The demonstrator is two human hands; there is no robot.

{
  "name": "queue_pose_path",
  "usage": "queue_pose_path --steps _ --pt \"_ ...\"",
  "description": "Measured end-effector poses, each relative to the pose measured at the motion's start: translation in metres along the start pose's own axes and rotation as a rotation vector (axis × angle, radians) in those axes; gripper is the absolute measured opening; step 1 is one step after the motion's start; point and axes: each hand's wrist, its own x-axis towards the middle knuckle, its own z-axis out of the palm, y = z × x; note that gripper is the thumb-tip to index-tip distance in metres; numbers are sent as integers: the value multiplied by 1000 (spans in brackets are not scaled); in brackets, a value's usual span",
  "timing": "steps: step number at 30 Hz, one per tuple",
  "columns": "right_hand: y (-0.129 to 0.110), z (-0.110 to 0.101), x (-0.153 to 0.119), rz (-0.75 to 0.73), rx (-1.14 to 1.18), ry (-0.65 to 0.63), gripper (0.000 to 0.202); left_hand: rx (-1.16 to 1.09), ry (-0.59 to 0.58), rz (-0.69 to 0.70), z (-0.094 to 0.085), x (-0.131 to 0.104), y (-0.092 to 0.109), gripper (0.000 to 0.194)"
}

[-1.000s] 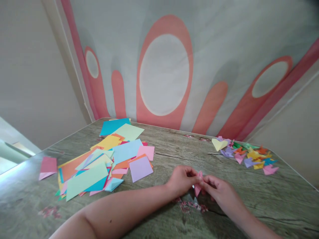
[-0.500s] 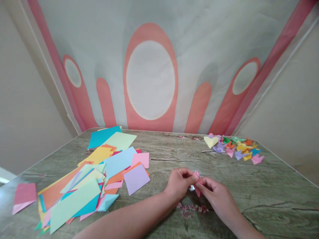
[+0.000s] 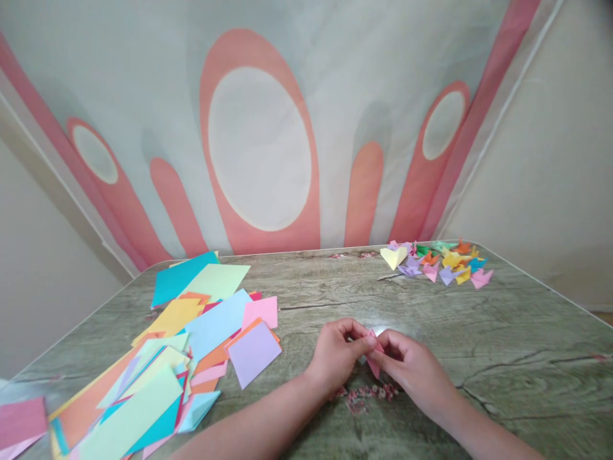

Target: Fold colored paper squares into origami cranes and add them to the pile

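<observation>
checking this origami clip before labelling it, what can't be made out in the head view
1. The pink folded paper: mostly covered by the left hand and right hand, so its shape is unclear.
2. The loose paper pile: cut off by the left and bottom edges.
3. The finished folded pieces at the table's far right: too small to tell their form or count.
4. Lower sheets in the pile: hidden by those on top.

Paper sheets (image 3: 191, 332) left on table (image 3: 527, 358), folded pieces (image 3: 438, 262) far right, hands between.
</observation>
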Motion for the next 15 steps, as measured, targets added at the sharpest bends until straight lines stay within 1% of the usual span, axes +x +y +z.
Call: queue_pose_path --steps 4,9,12,15 --pt "1 -1 -1 -6 12 -11 39 74 50 25 1 -3 1 31" --pt "5 1 1 6 26 -9 36 126 102 39 0 0 0 29" --pt "6 2 2 -25 -12 -16 34 115 123 50 -2 2 0 28" --pt "7 3 2 -34 -35 -40 33 64 130 44 -3 4 2 32"
